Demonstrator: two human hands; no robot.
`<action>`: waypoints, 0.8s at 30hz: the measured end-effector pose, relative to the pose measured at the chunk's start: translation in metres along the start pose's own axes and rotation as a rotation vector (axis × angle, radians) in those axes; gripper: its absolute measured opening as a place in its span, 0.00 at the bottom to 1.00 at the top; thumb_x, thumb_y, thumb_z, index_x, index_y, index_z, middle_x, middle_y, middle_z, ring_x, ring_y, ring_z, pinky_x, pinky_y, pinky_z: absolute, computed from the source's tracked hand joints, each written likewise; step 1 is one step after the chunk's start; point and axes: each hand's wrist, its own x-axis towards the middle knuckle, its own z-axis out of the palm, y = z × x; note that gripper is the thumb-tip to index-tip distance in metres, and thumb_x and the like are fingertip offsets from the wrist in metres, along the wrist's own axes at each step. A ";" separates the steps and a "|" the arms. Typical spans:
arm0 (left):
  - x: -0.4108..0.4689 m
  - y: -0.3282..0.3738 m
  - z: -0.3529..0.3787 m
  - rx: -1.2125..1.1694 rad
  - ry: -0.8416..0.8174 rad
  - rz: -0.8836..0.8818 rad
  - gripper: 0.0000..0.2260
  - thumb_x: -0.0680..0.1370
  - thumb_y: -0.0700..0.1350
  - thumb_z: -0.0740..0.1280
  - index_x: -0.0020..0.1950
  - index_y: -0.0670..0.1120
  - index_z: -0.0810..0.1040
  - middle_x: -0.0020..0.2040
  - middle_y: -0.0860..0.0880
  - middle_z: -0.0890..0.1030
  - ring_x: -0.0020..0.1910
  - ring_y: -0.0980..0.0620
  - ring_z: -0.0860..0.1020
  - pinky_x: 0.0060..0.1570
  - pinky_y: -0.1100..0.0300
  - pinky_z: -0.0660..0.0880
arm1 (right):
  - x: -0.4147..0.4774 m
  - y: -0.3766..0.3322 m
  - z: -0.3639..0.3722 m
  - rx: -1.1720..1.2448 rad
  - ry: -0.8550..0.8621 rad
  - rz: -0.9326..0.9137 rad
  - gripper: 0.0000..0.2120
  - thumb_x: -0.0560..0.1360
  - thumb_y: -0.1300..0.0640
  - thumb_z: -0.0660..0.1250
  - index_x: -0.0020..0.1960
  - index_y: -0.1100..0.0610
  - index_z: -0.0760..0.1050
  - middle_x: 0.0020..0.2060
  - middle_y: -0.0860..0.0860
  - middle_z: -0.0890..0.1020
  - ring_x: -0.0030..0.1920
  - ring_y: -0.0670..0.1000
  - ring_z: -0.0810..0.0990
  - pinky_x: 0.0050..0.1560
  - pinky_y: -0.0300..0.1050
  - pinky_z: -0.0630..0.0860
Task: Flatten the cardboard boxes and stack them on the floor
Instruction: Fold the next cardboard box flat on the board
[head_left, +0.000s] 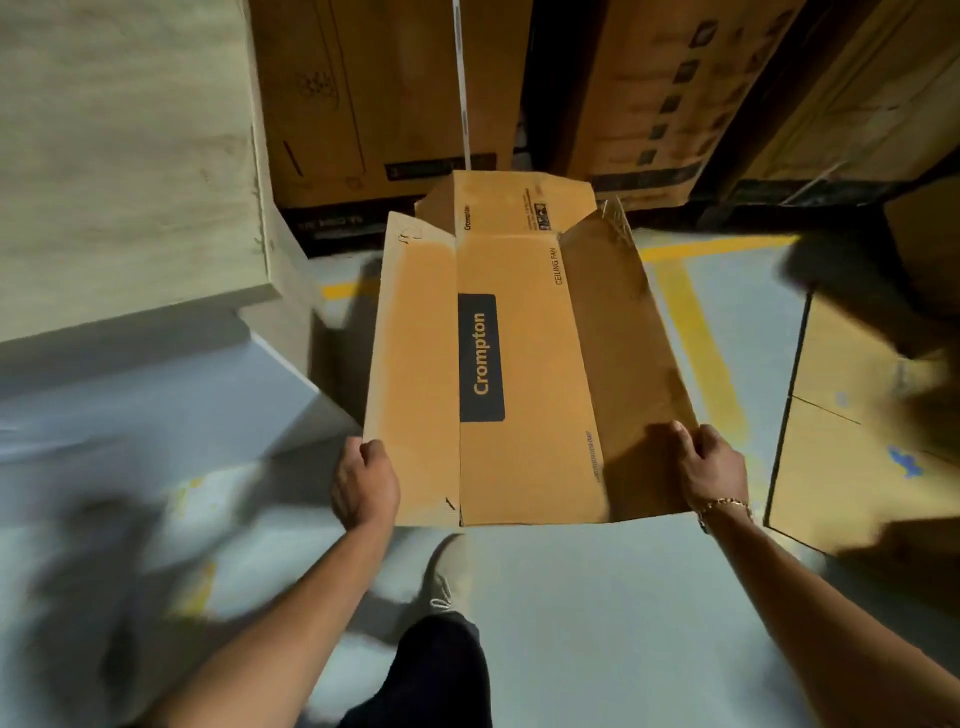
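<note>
I hold a brown cardboard box (524, 364) with a dark "Crompton" label, opened out nearly flat, above the grey floor in front of me. My left hand (363, 480) grips its near left edge, fingers curled over the flap. On the near right edge my right hand (709, 462) grips the right flap, which tilts upward. The far end flap sticks out toward the stacked cartons. Another flat piece of cardboard (857, 441) lies on the floor at the right.
Tall brown cartons (374, 104) stand in a row at the back. A pale slab-like block (130, 156) and a grey ledge rise at the left. Yellow lines (701, 338) mark the grey floor. My shoe (447, 577) is under the box's near edge.
</note>
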 end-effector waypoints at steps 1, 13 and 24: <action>0.010 -0.015 0.022 -0.007 0.017 -0.007 0.08 0.79 0.48 0.57 0.46 0.46 0.73 0.51 0.42 0.78 0.47 0.42 0.73 0.46 0.50 0.68 | 0.014 0.013 0.023 0.001 -0.008 0.001 0.23 0.80 0.40 0.58 0.37 0.59 0.65 0.35 0.62 0.77 0.39 0.63 0.75 0.36 0.51 0.67; 0.130 -0.178 0.219 -0.003 -0.098 -0.039 0.07 0.79 0.44 0.56 0.50 0.43 0.71 0.52 0.38 0.77 0.50 0.37 0.75 0.45 0.48 0.69 | 0.125 0.114 0.259 -0.087 -0.159 0.024 0.21 0.81 0.41 0.55 0.46 0.60 0.69 0.40 0.58 0.76 0.42 0.60 0.73 0.42 0.50 0.68; 0.195 -0.233 0.276 0.128 -0.475 -0.189 0.09 0.79 0.41 0.62 0.58 0.45 0.76 0.48 0.44 0.82 0.47 0.43 0.82 0.50 0.44 0.81 | 0.173 0.143 0.325 -0.077 -0.250 0.138 0.19 0.82 0.44 0.55 0.59 0.60 0.70 0.54 0.64 0.79 0.53 0.64 0.78 0.48 0.50 0.71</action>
